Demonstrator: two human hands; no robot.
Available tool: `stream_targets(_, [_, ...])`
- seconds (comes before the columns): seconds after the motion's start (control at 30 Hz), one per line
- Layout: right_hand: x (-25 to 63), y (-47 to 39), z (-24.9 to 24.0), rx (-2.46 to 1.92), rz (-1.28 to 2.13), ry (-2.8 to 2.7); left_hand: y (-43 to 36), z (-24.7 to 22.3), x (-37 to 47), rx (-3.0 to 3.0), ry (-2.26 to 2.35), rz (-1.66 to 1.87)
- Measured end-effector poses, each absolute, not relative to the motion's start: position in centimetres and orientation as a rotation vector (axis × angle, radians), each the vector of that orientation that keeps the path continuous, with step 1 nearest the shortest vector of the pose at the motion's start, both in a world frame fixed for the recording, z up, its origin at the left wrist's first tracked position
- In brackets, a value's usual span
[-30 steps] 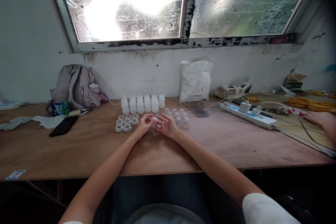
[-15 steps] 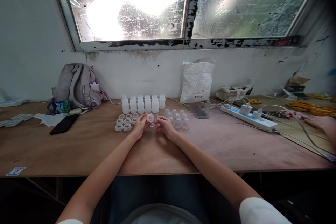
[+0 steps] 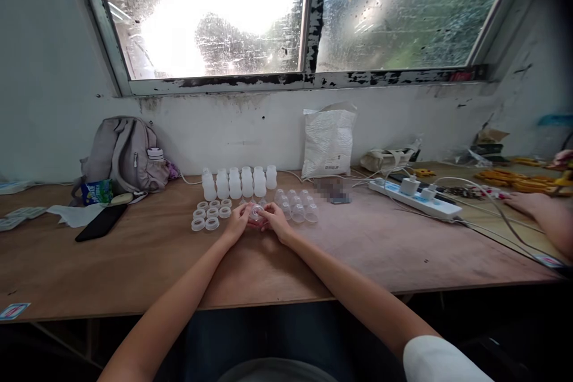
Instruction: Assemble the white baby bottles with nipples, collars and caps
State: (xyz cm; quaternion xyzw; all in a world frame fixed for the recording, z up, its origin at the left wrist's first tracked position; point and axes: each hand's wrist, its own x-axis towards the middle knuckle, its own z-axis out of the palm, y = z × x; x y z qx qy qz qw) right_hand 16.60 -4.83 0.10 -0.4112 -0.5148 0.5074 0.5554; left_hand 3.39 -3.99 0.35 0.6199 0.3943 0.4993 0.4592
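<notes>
In front of me my left hand [image 3: 240, 219] and my right hand [image 3: 274, 220] meet, closed around a clear bottle ring [image 3: 256, 212]. A see-through piece seems to sit in its middle; its exact kind is too small to make out. Left of my hands lie several translucent screw rings [image 3: 212, 224] in rows. Clear dome-shaped caps [image 3: 298, 212] stand in rows to the right of my right hand. Behind them, milky white bottles [image 3: 235, 184] stand upright in lines.
A grey backpack [image 3: 123, 155], a black phone [image 3: 102, 222] and a white tissue [image 3: 74, 213] are at the left. A white plastic bag [image 3: 329, 142] leans on the wall. Rightward lie a power strip [image 3: 434, 207] with cables and another person's hand [image 3: 523, 203].
My right hand has moved in against the ring, bringing both hands together on it. The see-through piece that hung below between my hands now appears within the ring. The view has shifted slightly.
</notes>
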Motion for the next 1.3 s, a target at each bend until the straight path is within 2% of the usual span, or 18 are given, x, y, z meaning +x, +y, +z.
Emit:
stream_targets(0.47, [16.88,-3.86,-0.81,-0.976,0.948,-1.420,-3.51,-0.37,3.05,1.969,1.180,1.237])
stream_targets(0.73, [17.32,-4.48,-0.16,-1.065,0.531,-1.709,-4.11,-0.03,3.20,2.166,1.189,1.211])
stream_targets(1.3, [16.85,-4.71,-0.29,-1.110,0.321,-1.741,-4.48,0.46,3.24,2.240,1.296,1.250])
